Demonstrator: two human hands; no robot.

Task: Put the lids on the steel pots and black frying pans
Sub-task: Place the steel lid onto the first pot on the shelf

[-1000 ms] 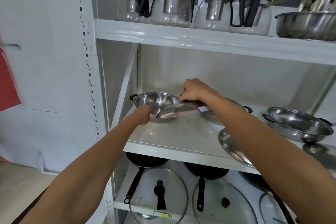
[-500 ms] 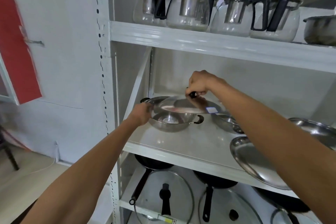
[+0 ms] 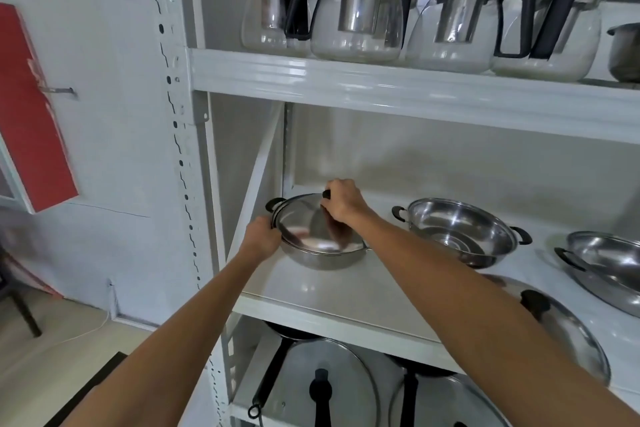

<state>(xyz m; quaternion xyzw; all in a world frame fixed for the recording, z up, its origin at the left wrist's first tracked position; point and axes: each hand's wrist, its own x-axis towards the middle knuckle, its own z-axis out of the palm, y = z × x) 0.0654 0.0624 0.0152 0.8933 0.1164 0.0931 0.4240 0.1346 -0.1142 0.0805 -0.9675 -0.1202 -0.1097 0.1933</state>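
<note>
1. Head view looks down on a white shelf unit; the middle shelf carries the steel pots, and its front edge runs just below both forearms.
2. At the shelf's left end sits a steel pot, close to the unit's diagonal brace and with bare shelf in front of it up to the front edge.
3. A glass lid lies over this pot, tilted slightly, its far edge raised near the pot's black side handle (whether the lid is fully seated cannot be told).
4. The right hand reaches in from above, fingers closed around the lid's black knob.
5. The left hand is at the pot's near-left rim, fingers curled against the rim and lid edge.
6. To the right, a second steel pot stands open, a strip of bare shelf between it and the first.
7. A third steel pot is further right, cut by the frame.
8. A loose lid lies at the front edge, partly behind the right forearm.
9. On the lower shelf, black frying pans rest under glass lids.
10. Glass teapots line the top shelf.
</note>
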